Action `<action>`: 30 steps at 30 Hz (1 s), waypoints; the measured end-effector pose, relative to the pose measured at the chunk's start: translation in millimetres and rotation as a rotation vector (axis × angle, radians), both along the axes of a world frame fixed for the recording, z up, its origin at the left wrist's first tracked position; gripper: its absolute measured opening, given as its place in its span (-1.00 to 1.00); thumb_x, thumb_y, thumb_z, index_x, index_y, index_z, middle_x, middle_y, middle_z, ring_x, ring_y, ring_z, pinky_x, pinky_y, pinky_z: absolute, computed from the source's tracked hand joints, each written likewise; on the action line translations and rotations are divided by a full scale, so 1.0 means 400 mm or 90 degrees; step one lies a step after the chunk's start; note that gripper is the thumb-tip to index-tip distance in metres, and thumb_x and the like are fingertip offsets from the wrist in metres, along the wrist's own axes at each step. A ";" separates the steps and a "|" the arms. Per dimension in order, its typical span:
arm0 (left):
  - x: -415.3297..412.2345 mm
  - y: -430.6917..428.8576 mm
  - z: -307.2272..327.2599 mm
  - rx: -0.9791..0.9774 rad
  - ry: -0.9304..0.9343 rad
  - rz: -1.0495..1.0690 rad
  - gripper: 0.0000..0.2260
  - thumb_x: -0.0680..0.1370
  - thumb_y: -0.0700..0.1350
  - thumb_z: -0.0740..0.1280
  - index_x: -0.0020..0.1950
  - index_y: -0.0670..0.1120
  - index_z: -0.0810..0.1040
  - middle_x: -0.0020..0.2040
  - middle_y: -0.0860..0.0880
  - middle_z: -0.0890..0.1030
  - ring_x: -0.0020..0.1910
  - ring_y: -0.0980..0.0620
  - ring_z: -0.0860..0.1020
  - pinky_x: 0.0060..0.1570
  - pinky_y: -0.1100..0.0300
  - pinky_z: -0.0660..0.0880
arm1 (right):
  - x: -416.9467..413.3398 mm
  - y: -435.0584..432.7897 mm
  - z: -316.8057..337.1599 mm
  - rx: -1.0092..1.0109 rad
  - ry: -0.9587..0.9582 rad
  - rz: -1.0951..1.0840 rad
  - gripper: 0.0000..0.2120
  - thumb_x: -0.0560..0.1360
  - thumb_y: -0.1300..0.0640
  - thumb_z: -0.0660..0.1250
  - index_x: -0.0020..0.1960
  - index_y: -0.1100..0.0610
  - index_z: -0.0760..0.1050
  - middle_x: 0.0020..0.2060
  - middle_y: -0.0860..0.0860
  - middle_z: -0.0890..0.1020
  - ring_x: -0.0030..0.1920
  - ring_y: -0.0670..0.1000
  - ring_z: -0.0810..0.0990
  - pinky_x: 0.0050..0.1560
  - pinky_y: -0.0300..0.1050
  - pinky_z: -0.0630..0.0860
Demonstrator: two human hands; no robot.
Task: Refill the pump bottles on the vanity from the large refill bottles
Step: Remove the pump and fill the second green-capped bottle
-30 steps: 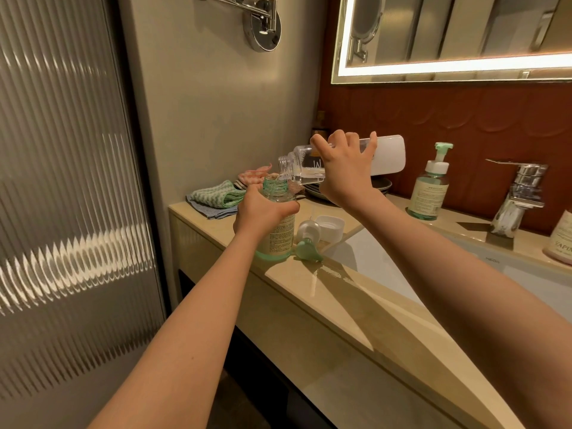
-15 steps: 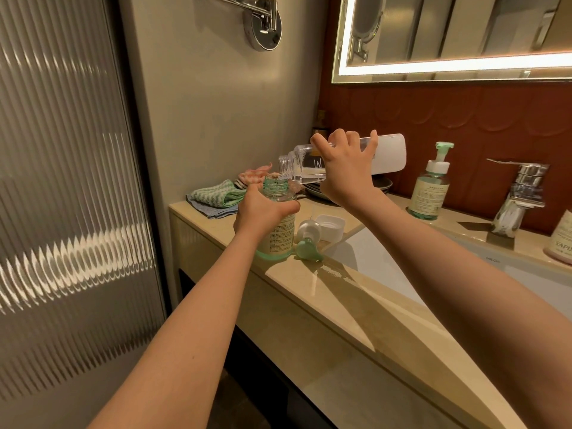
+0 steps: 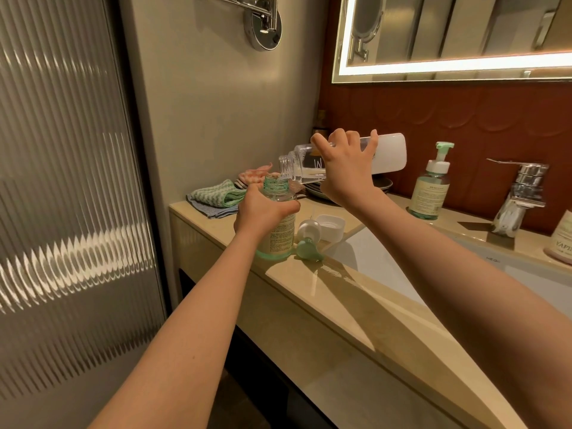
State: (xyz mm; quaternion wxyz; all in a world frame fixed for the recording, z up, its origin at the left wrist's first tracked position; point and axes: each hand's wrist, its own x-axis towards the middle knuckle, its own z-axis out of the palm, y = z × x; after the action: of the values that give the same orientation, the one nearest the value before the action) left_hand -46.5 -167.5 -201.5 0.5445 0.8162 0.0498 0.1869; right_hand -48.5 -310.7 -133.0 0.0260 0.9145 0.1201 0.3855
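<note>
The pump bottle (image 3: 280,232) stands upright on the bench (image 3: 356,308), near the front edge and left of the basin (image 3: 374,261). Its long axis is vertical and its open green neck points up. The left hand (image 3: 263,209) grips it at the shoulder, fingers (image 3: 289,207) curled round the far side. The right hand (image 3: 346,173) holds the refill bottle (image 3: 390,153) above and behind it, fingers spread over the top of the body and clamped on it; the thumb is hidden. This bottle lies almost level, white base to the right, its open mouth pointing left and slightly down, right over the pump bottle's neck. Pale liquid lies along its lower side. The removed pump (image 3: 309,241) lies on the bench just right of the pump bottle, with a white cap (image 3: 332,226) behind it. Folded cloths (image 3: 213,196) sit in the left corner. A second bottle (image 3: 431,188) stands near the tap (image 3: 520,196).
</note>
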 end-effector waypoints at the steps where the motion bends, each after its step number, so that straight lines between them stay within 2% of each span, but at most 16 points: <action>1: -0.002 -0.001 0.001 0.000 0.002 0.001 -0.24 0.09 0.18 0.46 0.23 -0.06 0.40 0.10 -0.01 0.57 0.08 -0.06 0.54 0.11 -0.07 0.50 | 0.000 0.000 0.000 -0.001 -0.001 0.000 -0.39 0.41 0.31 0.28 0.40 0.01 0.22 0.30 0.15 0.34 0.34 0.18 0.24 0.39 0.33 -0.09; 7: -0.004 -0.003 0.002 -0.002 0.005 0.003 -0.17 0.06 0.20 0.44 0.27 -0.08 0.39 0.12 -0.02 0.57 0.10 -0.07 0.54 0.11 -0.08 0.50 | 0.000 0.001 0.003 -0.004 0.001 0.004 -0.39 0.41 0.31 0.29 0.40 0.01 0.22 0.30 0.15 0.34 0.35 0.18 0.23 0.39 0.34 -0.10; 12: -0.004 -0.002 0.000 -0.001 -0.001 -0.001 -0.26 0.11 0.16 0.48 0.22 -0.07 0.40 0.09 -0.01 0.58 0.08 -0.07 0.54 0.11 -0.08 0.50 | -0.001 0.000 0.003 -0.006 0.003 0.003 -0.38 0.40 0.31 0.30 0.40 0.01 0.22 0.31 0.15 0.33 0.35 0.19 0.23 0.39 0.34 -0.10; 18: -0.004 -0.004 0.003 -0.001 0.005 0.007 -0.24 0.05 0.19 0.44 0.19 -0.06 0.42 0.08 0.00 0.59 0.07 -0.05 0.55 0.10 -0.05 0.51 | -0.003 0.001 0.004 -0.007 0.001 0.001 -0.38 0.40 0.32 0.28 0.40 0.02 0.22 0.30 0.15 0.33 0.35 0.19 0.23 0.39 0.34 -0.10; 30: -0.003 -0.006 0.003 -0.002 0.012 0.007 -0.20 0.07 0.19 0.44 0.25 -0.07 0.39 0.11 -0.02 0.58 0.09 -0.07 0.54 0.12 -0.06 0.49 | -0.006 0.001 0.005 -0.013 -0.012 0.003 -0.40 0.40 0.34 0.26 0.38 0.03 0.23 0.28 0.15 0.35 0.33 0.19 0.25 0.40 0.34 -0.08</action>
State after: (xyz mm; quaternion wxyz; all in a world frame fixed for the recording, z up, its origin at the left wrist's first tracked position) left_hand -47.8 -169.9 -200.2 0.5442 0.8168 0.0595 0.1819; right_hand -50.9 -310.3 -130.8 0.0358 0.9102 0.1257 0.3931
